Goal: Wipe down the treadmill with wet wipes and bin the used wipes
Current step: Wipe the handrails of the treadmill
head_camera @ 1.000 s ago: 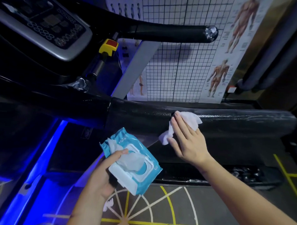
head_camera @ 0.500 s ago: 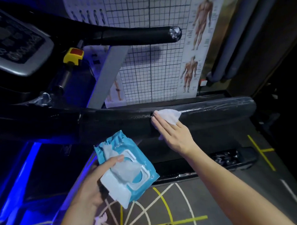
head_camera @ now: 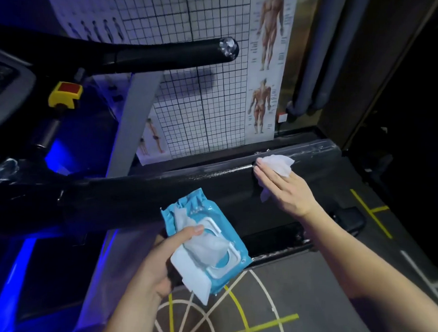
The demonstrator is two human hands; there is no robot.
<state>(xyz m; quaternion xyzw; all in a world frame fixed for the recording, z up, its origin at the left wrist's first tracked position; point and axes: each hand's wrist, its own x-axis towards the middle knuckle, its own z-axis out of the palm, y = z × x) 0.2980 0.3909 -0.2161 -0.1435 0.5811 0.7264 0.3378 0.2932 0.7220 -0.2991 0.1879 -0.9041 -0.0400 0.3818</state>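
The wet wipe (head_camera: 278, 163) lies on the treadmill's padded rail (head_camera: 136, 195), near the rail's right end, flattened under the right hand (head_camera: 287, 191), whose fingers are straight and pressing. The wipe looks limp, damp and light, likely to bunch, so it is best kept flat under the fingers. Just below the rail, the left hand (head_camera: 158, 258) clasps the soft wipe pack (head_camera: 209, 253). Count: 1 loose wipe, 1 pack, 2 hands.

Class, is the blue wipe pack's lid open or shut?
Open: the white plastic lid is flipped back; a white wipe sticks out.
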